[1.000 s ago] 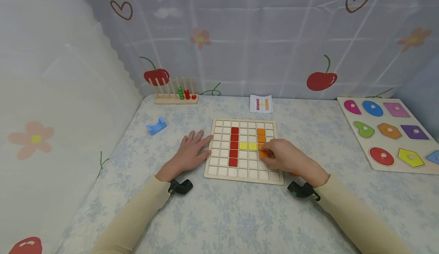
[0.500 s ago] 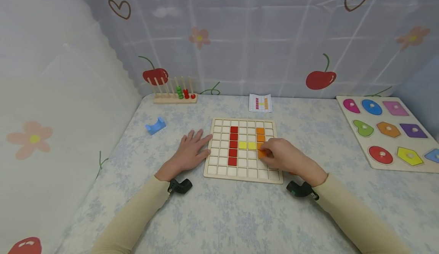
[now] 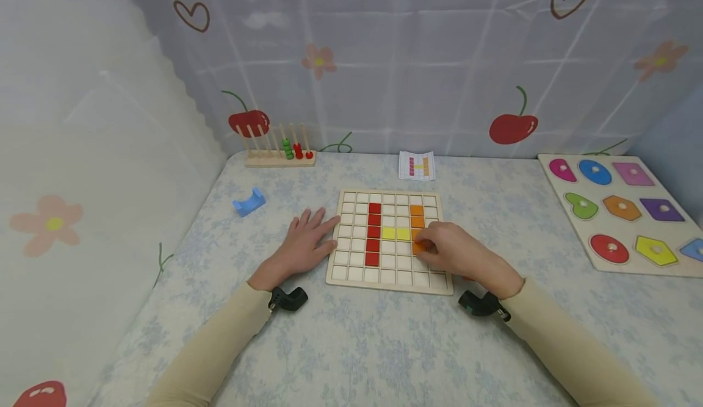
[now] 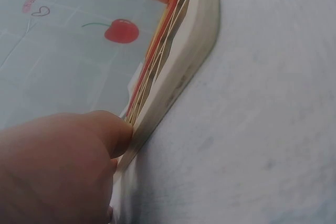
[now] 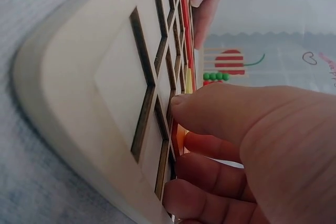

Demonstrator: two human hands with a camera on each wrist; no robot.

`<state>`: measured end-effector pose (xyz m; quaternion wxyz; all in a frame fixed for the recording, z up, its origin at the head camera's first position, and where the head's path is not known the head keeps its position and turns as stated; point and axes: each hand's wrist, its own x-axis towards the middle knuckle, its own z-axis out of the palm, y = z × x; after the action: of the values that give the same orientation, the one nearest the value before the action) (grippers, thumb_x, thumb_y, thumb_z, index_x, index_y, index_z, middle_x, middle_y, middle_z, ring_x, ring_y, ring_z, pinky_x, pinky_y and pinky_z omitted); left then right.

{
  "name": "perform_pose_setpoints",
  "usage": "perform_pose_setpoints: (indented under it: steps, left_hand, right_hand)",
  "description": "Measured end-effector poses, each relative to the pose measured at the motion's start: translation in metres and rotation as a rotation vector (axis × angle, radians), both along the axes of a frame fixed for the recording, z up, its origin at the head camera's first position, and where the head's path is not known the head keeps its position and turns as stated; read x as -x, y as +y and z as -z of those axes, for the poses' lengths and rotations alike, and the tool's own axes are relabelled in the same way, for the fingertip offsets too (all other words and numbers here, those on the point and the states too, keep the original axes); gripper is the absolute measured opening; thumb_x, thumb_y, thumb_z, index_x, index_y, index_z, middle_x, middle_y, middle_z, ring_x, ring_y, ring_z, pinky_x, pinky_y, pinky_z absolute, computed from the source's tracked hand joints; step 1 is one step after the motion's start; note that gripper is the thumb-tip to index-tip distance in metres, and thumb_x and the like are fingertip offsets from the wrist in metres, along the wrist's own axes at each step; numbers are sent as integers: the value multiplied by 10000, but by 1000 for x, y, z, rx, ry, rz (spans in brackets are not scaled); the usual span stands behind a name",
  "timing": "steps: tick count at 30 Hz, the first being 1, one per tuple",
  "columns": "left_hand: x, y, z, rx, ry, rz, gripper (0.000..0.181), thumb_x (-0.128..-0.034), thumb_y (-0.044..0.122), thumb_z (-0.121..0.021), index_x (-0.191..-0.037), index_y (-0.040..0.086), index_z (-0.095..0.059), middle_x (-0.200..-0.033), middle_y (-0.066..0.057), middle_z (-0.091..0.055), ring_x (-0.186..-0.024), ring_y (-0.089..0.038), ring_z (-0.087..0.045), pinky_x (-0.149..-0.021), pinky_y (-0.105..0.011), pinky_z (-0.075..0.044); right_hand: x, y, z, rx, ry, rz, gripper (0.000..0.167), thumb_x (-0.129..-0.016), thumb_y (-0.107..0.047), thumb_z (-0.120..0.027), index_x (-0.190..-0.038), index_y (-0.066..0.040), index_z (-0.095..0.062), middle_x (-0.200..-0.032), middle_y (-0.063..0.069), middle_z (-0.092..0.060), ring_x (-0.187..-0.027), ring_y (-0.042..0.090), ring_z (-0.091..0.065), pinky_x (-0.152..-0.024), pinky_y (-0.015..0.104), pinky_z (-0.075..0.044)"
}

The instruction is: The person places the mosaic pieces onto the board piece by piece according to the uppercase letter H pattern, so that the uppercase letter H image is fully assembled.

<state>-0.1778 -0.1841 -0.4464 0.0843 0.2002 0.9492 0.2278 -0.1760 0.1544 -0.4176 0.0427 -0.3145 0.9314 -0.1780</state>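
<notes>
A wooden grid board (image 3: 390, 288) lies on the table between the hands. It carries a column of red tiles (image 3: 374, 232), a short row of yellow tiles (image 3: 396, 234) and a column of orange tiles (image 3: 417, 216). My right hand (image 3: 458, 251) pinches the lowest visible orange tile (image 3: 418, 248) at its cell below the others; the right wrist view shows that tile (image 5: 179, 139) beside the thumb and index finger. With fingers spread, my left hand (image 3: 304, 242) rests against the board's left edge. Its thumb touches the frame in the left wrist view.
Behind the board lies a pattern card (image 3: 416, 166). A bead-peg stand (image 3: 281, 158) and a blue curved piece (image 3: 249, 202) are at the left. At the right lies a knobbed shape puzzle (image 3: 620, 212). A bit of orange (image 3: 468, 278) shows under the right wrist.
The orange tile under my right fingers has shifted slightly left and lines up more closely with its column. My left hand stays put at the board's edge.
</notes>
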Motion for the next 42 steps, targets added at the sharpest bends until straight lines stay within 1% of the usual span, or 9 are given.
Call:
perform_pose_setpoints:
  steps: [8,12,17,19,22,26,30,34,42]
  left_hand:
    - [0,0,0,-5,-1,3,581,-1071,315,-497,-1603,123,-360,-1684,-266,-181,-1560,-534,-47,-1219,-720,-68]
    - [-1,0,-1,-10,-2,2,583,-1069,316,-498,-1602,123,-362,-1684,-265,-182,-1560,-533,-47,-1220,-718,-68]
    - [0,1,1,-6,7,3,578,-1069,312,-492,-1599,117,-367,-1678,-273,-195,-1554,-544,-62,-1213,-725,-81]
    - [0,1,2,-2,6,4,582,-1069,318,-489,-1601,120,-363,-1679,-271,-192,-1554,-543,-61,-1214,-724,-83]
    - [1,0,2,3,5,5,588,-1067,329,-494,-1603,126,-361,-1683,-264,-187,-1558,-537,-56,-1218,-720,-82]
    - [1,-1,2,9,6,0,593,-1065,336,-496,-1604,130,-359,-1685,-259,-184,-1560,-531,-54,-1220,-718,-82]
    - [0,-1,0,10,5,-6,594,-1064,338,-491,-1605,132,-356,-1686,-256,-182,-1561,-528,-51,-1222,-716,-81]
    - [0,0,0,2,2,-8,591,-1067,341,-492,-1604,132,-359,-1688,-251,-181,-1563,-524,-47,-1226,-711,-73]
    - [-1,1,0,2,13,-4,587,-1068,339,-491,-1601,128,-365,-1684,-256,-192,-1561,-528,-60,-1221,-718,-81]
  right_hand:
    - [1,0,2,3,-7,-1,199,-904,-116,-747,-1077,-22,-769,-907,41,-721,-768,107,-562,-708,282,-517]
    - [1,0,1,-6,0,-4,189,-906,-121,-746,-1072,-36,-771,-889,30,-707,-760,107,-547,-700,274,-500]
    - [-3,3,-3,-1,-19,11,211,-897,-122,-750,-1089,-38,-770,-892,20,-700,-761,115,-539,-700,269,-490]
    - [-4,6,-5,-3,-36,23,216,-892,-116,-744,-1093,-40,-767,-862,6,-677,-754,119,-518,-683,261,-467]
    - [-6,12,-8,-11,-45,38,219,-886,-101,-729,-1092,-35,-766,-832,-5,-653,-740,115,-506,-663,249,-447]
    - [-10,25,-9,-6,-54,49,229,-879,-104,-744,-1094,-28,-760,-852,6,-661,-720,98,-517,-636,244,-464]
    - [-15,40,-8,2,-55,62,235,-872,-137,-776,-1083,-35,-761,-839,-3,-649,-710,86,-513,-619,244,-463]
    - [-21,52,-6,-14,-36,83,246,-863,-161,-793,-1076,-41,-766,-821,-25,-646,-723,79,-517,-639,257,-476]
    - [-28,67,-3,-29,-51,142,295,-854,-202,-818,-1089,-34,-760,-797,-45,-627,-707,75,-506,-634,258,-474]
